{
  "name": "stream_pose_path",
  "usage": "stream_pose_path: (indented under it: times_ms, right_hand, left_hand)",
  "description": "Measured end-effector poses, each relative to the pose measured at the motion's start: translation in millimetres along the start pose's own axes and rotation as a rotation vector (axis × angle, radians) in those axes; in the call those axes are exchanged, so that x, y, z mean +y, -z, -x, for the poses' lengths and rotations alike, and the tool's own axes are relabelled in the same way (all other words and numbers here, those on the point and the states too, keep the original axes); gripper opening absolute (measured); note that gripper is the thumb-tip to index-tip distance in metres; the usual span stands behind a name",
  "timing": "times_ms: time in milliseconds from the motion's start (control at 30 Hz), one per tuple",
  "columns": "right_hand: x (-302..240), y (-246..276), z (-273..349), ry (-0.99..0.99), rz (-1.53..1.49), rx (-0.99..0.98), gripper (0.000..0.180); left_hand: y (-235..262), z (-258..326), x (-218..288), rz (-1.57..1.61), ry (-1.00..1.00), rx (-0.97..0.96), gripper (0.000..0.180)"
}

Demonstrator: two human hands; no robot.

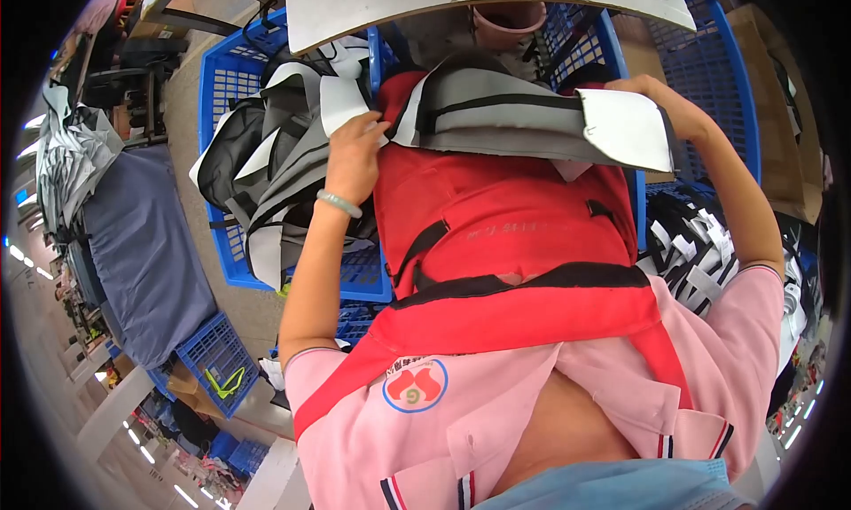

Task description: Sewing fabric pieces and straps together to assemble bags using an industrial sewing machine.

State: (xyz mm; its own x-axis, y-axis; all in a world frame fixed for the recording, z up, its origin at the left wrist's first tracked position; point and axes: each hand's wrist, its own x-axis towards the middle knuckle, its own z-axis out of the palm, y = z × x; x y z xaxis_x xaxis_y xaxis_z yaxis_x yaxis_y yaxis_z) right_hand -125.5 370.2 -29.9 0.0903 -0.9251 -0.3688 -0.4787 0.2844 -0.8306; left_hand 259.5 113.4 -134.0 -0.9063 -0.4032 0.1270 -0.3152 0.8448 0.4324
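Observation:
A grey fabric piece (496,111) with a black strip along it lies across the top of my red apron (514,209). Its right end carries a white panel (626,129). My left hand (357,155), a pale bangle on its wrist, has its fingers closed at the left edge of the piece, beside another white panel (344,102). At the far right corner, my right hand (660,98) grips the piece from behind the white panel, so its fingertips are partly hidden.
A blue crate (213,93) at left holds more grey, black and white fabric pieces (284,155). A white tabletop (487,9) edge juts in ahead, with a pink bucket (510,27) under it. Bundled black-and-white strips (696,253) lie at right. Another blue crate (736,85) stands beyond.

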Motion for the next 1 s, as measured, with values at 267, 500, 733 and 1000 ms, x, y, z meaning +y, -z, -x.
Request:
stream_pose_path:
  times_ms: [267,500,733,1000]
  right_hand:
    - [-74.8,37.1,43.4,0.146,0.852,0.204,0.030]
    - [-65.8,57.0,85.5,-0.526,0.591,-0.056,0.039]
    - [-130.2,35.9,-8.6,0.221,0.121,0.241,0.025]
    - [-89.2,59.1,-37.5,0.153,0.159,0.383,0.031]
  left_hand:
    - [32.1,-54.9,-9.6,-0.122,-0.044,-0.439,0.025]
    - [51.7,-107.4,92.0,0.769,0.138,-0.203,0.017]
    - [79.1,-148.6,228.8,0.972,-0.410,0.054,0.014]
    - [71.8,-209.6,169.5,0.977,0.047,-0.034,0.013]
